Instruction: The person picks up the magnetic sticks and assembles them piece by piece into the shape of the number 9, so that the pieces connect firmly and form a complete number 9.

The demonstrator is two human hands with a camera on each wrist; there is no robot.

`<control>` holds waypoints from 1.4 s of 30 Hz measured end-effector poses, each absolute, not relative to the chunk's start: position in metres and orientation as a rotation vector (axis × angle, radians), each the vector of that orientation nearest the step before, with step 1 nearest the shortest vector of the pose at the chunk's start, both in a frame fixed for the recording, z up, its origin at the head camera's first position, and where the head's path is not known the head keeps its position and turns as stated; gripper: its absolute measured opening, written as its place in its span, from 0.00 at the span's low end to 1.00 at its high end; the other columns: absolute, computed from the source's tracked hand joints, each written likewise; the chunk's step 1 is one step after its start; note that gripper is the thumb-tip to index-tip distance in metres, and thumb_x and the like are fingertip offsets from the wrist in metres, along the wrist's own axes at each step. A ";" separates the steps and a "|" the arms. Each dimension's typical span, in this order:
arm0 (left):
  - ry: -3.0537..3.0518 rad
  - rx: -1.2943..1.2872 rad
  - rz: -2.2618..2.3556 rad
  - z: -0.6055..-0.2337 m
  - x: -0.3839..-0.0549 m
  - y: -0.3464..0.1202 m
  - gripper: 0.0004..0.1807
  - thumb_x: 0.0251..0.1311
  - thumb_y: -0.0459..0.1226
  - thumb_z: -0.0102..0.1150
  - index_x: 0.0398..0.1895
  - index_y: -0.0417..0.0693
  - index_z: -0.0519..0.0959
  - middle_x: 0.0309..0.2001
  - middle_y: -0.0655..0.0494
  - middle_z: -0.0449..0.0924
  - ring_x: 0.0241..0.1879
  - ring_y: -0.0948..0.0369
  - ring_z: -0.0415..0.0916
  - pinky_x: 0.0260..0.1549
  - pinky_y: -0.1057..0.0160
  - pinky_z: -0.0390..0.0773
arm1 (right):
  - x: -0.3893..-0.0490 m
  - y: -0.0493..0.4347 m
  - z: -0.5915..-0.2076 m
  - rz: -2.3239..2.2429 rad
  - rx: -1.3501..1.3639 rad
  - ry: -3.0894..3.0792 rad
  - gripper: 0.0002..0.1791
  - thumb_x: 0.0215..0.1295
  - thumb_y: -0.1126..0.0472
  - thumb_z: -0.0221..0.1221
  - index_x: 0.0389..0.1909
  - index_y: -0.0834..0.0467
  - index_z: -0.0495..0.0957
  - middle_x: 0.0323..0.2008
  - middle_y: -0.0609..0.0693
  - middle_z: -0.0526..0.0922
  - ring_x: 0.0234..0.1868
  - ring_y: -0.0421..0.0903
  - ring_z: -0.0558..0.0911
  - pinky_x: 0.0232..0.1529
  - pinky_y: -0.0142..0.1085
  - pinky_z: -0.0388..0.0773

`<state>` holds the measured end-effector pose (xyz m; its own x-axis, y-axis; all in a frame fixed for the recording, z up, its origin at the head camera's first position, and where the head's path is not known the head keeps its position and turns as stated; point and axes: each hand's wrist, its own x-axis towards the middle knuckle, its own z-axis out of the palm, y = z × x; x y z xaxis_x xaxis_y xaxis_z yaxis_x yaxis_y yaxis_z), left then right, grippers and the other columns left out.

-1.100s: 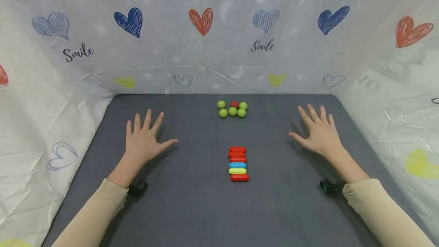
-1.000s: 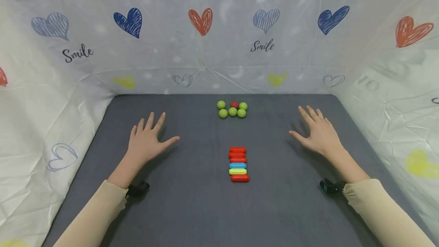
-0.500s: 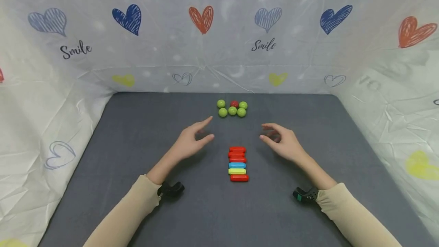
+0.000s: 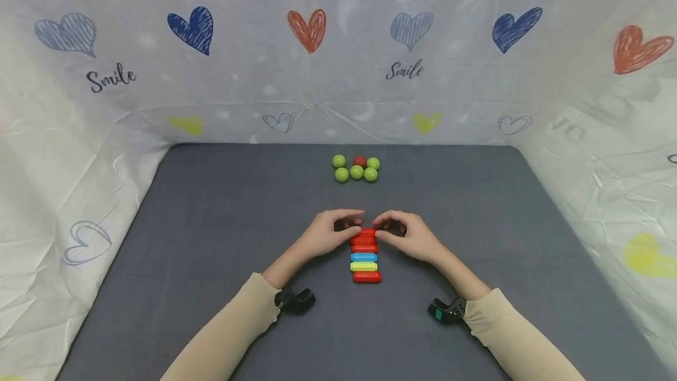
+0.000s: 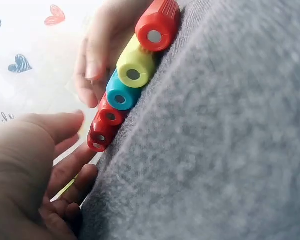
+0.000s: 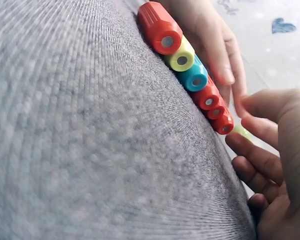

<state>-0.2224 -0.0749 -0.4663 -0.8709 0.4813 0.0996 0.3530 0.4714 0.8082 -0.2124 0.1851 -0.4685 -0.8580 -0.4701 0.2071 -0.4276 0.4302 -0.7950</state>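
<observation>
Lying side by side on the dark grey fabric tabletop (image 4: pixel 238 193), six short faceted plastic rods (image 4: pixel 364 257) run far to near: three red, one blue, one lime-yellow, one red. The left hand (image 4: pixel 325 235) and right hand (image 4: pixel 411 236) flank the far end, fingers loosely bent, gripping nothing; contact is hard to judge. Beyond sit five glossy green balls (image 4: pixel 357 172) and one red ball (image 4: pixel 359 161).

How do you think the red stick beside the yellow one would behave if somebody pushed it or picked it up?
The red stick looks like moulded plastic, so it is probably stiff. Its rounded end suggests it might roll, though the yellow stick would likely block it one way. Its ridges should help against slipping.
</observation>
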 end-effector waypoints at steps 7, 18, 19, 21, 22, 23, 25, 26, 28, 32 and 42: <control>2.599 0.752 1.331 -0.468 -0.220 -0.077 0.16 0.72 0.41 0.68 0.60 0.51 0.88 0.54 0.57 0.89 0.50 0.61 0.82 0.50 0.59 0.81 | -0.213 0.186 -0.474 -1.416 -0.916 2.619 0.11 0.71 0.60 0.70 0.51 0.52 0.88 0.46 0.46 0.87 0.45 0.45 0.81 0.45 0.37 0.77; 2.600 0.729 1.334 -0.471 -0.220 -0.080 0.13 0.72 0.39 0.68 0.57 0.50 0.90 0.52 0.56 0.90 0.52 0.59 0.84 0.53 0.55 0.83 | -0.208 0.184 -0.482 -1.413 -0.897 2.683 0.09 0.69 0.63 0.71 0.48 0.52 0.89 0.43 0.45 0.88 0.42 0.42 0.81 0.44 0.35 0.79; 2.602 0.722 1.334 -0.471 -0.219 -0.080 0.13 0.71 0.39 0.69 0.56 0.51 0.90 0.51 0.56 0.90 0.50 0.60 0.84 0.52 0.57 0.83 | -0.208 0.183 -0.482 -1.412 -0.902 2.687 0.09 0.69 0.63 0.71 0.48 0.52 0.89 0.43 0.45 0.88 0.42 0.42 0.81 0.44 0.35 0.79; 2.606 0.705 1.336 -0.471 -0.219 -0.080 0.13 0.70 0.40 0.70 0.55 0.51 0.91 0.50 0.57 0.91 0.48 0.62 0.84 0.48 0.59 0.83 | -0.208 0.182 -0.483 -1.413 -0.911 2.700 0.09 0.69 0.63 0.71 0.48 0.53 0.89 0.43 0.45 0.88 0.42 0.42 0.81 0.45 0.36 0.79; 2.609 0.697 1.342 -0.471 -0.219 -0.080 0.13 0.70 0.41 0.71 0.54 0.52 0.91 0.49 0.57 0.91 0.47 0.62 0.84 0.46 0.60 0.83 | -0.208 0.182 -0.483 -1.414 -0.913 2.710 0.09 0.69 0.64 0.71 0.48 0.53 0.89 0.43 0.46 0.88 0.42 0.43 0.81 0.45 0.36 0.79; 2.612 0.691 1.350 -0.470 -0.220 -0.079 0.12 0.69 0.41 0.71 0.53 0.52 0.92 0.48 0.57 0.91 0.46 0.63 0.84 0.45 0.61 0.83 | -0.209 0.182 -0.483 -1.412 -0.917 2.722 0.09 0.69 0.64 0.71 0.48 0.53 0.89 0.43 0.46 0.89 0.42 0.42 0.81 0.46 0.37 0.79; 2.627 0.694 1.354 -0.469 -0.222 -0.078 0.11 0.69 0.42 0.72 0.51 0.53 0.92 0.46 0.58 0.91 0.44 0.64 0.84 0.43 0.62 0.83 | -0.211 0.182 -0.482 -1.408 -0.916 2.737 0.09 0.68 0.64 0.71 0.48 0.54 0.89 0.43 0.46 0.89 0.42 0.42 0.82 0.46 0.37 0.80; 2.633 0.701 1.351 -0.469 -0.222 -0.078 0.11 0.68 0.42 0.72 0.50 0.53 0.93 0.46 0.59 0.92 0.43 0.64 0.84 0.42 0.62 0.82 | -0.211 0.182 -0.482 -1.407 -0.912 2.743 0.09 0.68 0.65 0.71 0.48 0.54 0.89 0.43 0.46 0.89 0.42 0.42 0.82 0.47 0.37 0.80; 2.647 0.714 1.336 -0.468 -0.224 -0.078 0.10 0.68 0.41 0.73 0.50 0.53 0.93 0.45 0.59 0.92 0.43 0.65 0.84 0.42 0.63 0.83 | -0.212 0.182 -0.481 -1.399 -0.898 2.753 0.09 0.68 0.64 0.71 0.48 0.54 0.89 0.43 0.46 0.89 0.41 0.42 0.82 0.46 0.37 0.80; 2.682 0.760 1.308 -0.467 -0.230 -0.079 0.10 0.68 0.41 0.72 0.50 0.52 0.93 0.45 0.58 0.92 0.43 0.64 0.85 0.42 0.63 0.83 | -0.218 0.179 -0.481 -1.404 -0.904 2.775 0.09 0.68 0.63 0.72 0.47 0.53 0.90 0.41 0.46 0.89 0.39 0.41 0.80 0.43 0.36 0.78; 2.793 0.742 1.287 -0.470 -0.253 -0.077 0.12 0.69 0.41 0.72 0.52 0.49 0.92 0.47 0.54 0.91 0.42 0.61 0.85 0.43 0.60 0.83 | -0.249 0.170 -0.480 -1.362 -0.831 2.847 0.07 0.70 0.62 0.71 0.46 0.55 0.90 0.37 0.47 0.88 0.34 0.43 0.77 0.36 0.34 0.71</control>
